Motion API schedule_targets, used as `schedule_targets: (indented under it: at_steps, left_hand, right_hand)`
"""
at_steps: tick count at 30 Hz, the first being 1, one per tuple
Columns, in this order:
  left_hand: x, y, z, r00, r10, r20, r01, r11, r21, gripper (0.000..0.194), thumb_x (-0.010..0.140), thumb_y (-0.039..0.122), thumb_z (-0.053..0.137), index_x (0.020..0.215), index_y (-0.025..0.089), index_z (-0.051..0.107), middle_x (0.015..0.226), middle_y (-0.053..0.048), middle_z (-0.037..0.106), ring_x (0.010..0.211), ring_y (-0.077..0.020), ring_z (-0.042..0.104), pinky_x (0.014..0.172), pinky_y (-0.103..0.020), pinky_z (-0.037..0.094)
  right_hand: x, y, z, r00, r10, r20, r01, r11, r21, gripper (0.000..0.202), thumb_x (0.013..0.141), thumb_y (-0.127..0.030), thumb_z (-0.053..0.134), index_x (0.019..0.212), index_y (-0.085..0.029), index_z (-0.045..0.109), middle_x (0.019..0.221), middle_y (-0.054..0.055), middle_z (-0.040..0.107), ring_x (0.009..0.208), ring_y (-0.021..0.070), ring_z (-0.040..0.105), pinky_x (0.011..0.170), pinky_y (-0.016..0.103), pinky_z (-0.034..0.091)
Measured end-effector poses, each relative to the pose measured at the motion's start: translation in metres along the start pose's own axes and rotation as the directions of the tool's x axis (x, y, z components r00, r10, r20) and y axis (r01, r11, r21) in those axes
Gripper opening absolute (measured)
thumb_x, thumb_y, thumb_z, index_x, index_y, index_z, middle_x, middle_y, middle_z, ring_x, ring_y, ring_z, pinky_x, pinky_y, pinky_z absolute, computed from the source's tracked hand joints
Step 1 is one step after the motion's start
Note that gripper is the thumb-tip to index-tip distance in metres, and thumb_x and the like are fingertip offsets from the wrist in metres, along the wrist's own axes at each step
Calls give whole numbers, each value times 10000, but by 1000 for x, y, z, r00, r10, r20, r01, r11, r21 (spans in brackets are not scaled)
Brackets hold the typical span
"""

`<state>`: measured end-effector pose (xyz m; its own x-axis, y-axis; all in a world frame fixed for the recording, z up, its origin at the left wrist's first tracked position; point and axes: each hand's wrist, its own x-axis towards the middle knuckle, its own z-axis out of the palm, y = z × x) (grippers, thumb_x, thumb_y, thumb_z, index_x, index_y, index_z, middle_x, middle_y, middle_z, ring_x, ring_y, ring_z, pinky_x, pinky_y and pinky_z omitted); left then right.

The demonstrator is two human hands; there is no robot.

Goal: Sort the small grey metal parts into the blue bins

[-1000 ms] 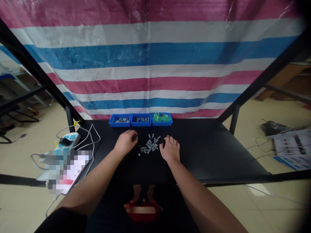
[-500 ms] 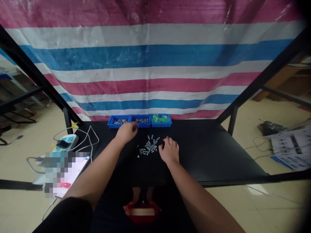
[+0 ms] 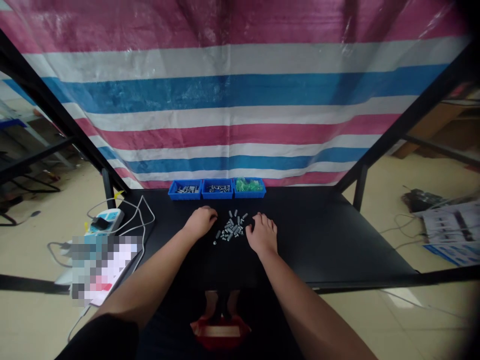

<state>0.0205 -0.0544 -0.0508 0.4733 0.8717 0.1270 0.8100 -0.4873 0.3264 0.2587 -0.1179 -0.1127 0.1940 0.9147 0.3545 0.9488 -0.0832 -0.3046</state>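
Note:
A loose pile of small metal cylinders and screw-like pieces lies on the black table between my hands. At its left edge is my left hand, its fingers curled inward and down; whatever they hold, if anything, is hidden. My right hand rests on the table just right of the pile, fingers stretched out and a little apart. Behind stand three blue bins: the left bin holds grey cylinders, the middle bin small metal pieces, and the right bin crumpled green plastic.
A striped plastic sheet hangs behind the table. On the left lie a power strip, white cables and a partly blurred device with a lit screen. Black frame posts rise at both sides.
My left hand has moved from in front of the middle bin back toward me, to the pile's left edge. My right hand stays in place. The view has shifted slightly.

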Motion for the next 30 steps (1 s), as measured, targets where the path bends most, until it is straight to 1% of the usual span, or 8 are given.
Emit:
schedule_targets:
  at_steps: [2, 5, 7, 11, 14, 19, 24, 30]
  left_hand:
    - [8, 1, -14, 986, 3, -165, -8, 999, -32, 209, 954, 233, 533, 1023, 180, 723, 1043, -90, 696, 971, -208, 659, 902, -314, 504]
    - [24, 4, -36, 884, 15, -467, -74, 992, -107, 233, 985, 278, 509, 1040, 174, 711, 1039, -84, 689, 948, -189, 655, 891, -295, 509]
    - [38, 4, -46, 836, 5, -549, -87, 989, -123, 239, 983, 289, 518, 1042, 171, 718, 1033, -81, 690, 920, -180, 661, 877, -283, 514]
    - [64, 2, -54, 920, -95, -381, 76, 995, -64, 234, 912, 252, 603, 1085, 167, 737, 1062, -100, 720, 885, -212, 682, 850, -312, 525]
    - [64, 2, -56, 946, -134, -293, 128, 991, -41, 244, 884, 219, 599, 1075, 185, 748, 988, -86, 751, 848, -225, 694, 811, -318, 523]
    - [13, 15, -50, 997, -56, -58, 47, 989, -140, 189, 852, 307, 633, 993, 225, 728, 840, -13, 744, 761, -175, 684, 700, -261, 489]
    - [-39, 35, -27, 985, -68, 161, 79, 995, -67, 165, 781, 343, 703, 908, 237, 696, 812, -2, 716, 745, -173, 658, 630, -255, 428]
    - [-55, 42, -2, 963, -79, 259, 57, 994, 92, 70, 847, 272, 642, 836, 210, 670, 859, -56, 715, 806, -213, 674, 673, -285, 439]
  right_hand:
    - [0, 0, 0, 1000, -1, -3, 1, 1000, -4, 298, 875, -235, 518, 1149, -168, 614, 1322, 144, 609, 1248, 292, 506, 1120, 441, 243]
    - [0, 0, 0, 1000, 1, 0, -1, 1000, -9, 295, 875, -235, 521, 1147, -170, 616, 1329, 146, 607, 1260, 291, 501, 1123, 442, 241]
    - [1, 0, 0, 1000, 2, 4, -2, 1000, -9, 289, 877, -236, 522, 1142, -173, 617, 1324, 145, 611, 1257, 289, 505, 1126, 441, 241]
    - [1, 1, 0, 1000, -4, 7, 4, 1000, -8, 287, 880, -233, 516, 1142, -174, 617, 1321, 145, 615, 1269, 290, 499, 1130, 447, 238]
    - [1, 1, -1, 1000, 1, 3, -1, 1000, -7, 296, 877, -231, 519, 1150, -170, 615, 1328, 144, 614, 1281, 289, 493, 1131, 446, 242]
    - [1, 1, 0, 1000, -4, -3, 4, 1000, 0, 289, 876, -235, 518, 1140, -174, 618, 1335, 139, 612, 1294, 291, 486, 1135, 444, 245]
    - [1, 1, 1, 1000, -3, -2, 3, 1000, 0, 298, 876, -241, 520, 1149, -173, 615, 1340, 141, 606, 1293, 292, 486, 1143, 444, 235]
    - [0, 0, 0, 1000, 6, 7, -6, 1000, 0, 299, 877, -239, 514, 1153, -177, 610, 1340, 134, 607, 1283, 287, 492, 1141, 442, 235]
